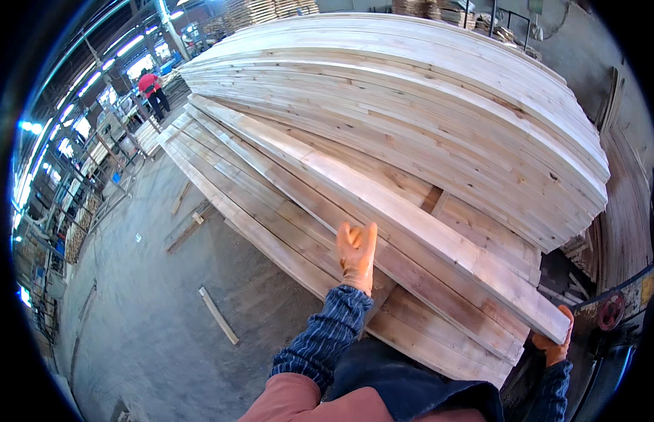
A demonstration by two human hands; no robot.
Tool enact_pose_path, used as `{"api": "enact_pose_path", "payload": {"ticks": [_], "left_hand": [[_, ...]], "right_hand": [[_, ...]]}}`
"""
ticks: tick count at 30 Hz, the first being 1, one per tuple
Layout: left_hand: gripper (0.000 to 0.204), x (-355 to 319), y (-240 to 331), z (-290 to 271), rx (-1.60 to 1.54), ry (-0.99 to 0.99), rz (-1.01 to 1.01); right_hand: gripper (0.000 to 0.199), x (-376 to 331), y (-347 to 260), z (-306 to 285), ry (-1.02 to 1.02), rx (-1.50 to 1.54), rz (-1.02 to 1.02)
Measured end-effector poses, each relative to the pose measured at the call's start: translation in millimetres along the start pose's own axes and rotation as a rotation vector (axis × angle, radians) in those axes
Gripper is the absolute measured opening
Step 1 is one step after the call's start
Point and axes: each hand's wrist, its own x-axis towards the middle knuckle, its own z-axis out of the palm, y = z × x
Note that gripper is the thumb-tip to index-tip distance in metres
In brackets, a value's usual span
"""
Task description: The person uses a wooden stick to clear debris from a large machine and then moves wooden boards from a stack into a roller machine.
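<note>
Both my hands wear orange gloves. My right hand is wrapped round the near end of a long, pale wooden board, its fingers at the end face and corner. This board runs diagonally away to the far left, on top of other boards. My left hand is over the middle of the lower boards, left of the long board. Its fingers are curled in and its thumb sticks out; nothing shows in its grip. Whether it touches the wood below cannot be told.
A tall stack of planks rises behind the boards. Wood scraps lie on the concrete floor at the left. A person in a red top stands far off. A red handwheel is at the right.
</note>
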Motion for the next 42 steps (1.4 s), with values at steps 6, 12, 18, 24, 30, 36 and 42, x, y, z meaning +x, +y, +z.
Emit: {"api": "enact_pose_path", "payload": {"ticks": [6, 12, 18, 24, 30, 36, 42], "left_hand": [[0.052, 5, -22, 35, -0.356, -0.148, -0.390], [0.048, -12, -43, -7, -0.366, -0.086, -0.441], [0.045, -26, -47, -25, -0.249, -0.152, -0.425], [0.049, -44, -28, -28, -0.126, -0.097, -0.484], [0.051, -42, -27, -26, -0.102, -0.084, -0.462], [0.041, -41, -33, -32, -0.217, -0.053, -0.398], [0.042, -39, -19, -23, -0.319, -0.091, -0.419]], "right_hand": [[0.061, -56, 31, 33, 0.137, -0.147, 0.021], [0.108, -61, -14, 150, -0.361, -1.691, -0.054], [0.104, -34, -26, 101, -0.161, -1.860, -0.089], [0.091, 30, 21, 82, -0.270, -1.739, 0.034], [0.083, 93, 4, 73, -0.201, -1.853, -0.056], [0.094, 123, 15, 104, -0.221, -2.086, 0.037], [0.081, 122, -30, 136, -0.317, -2.036, 0.011]]}}
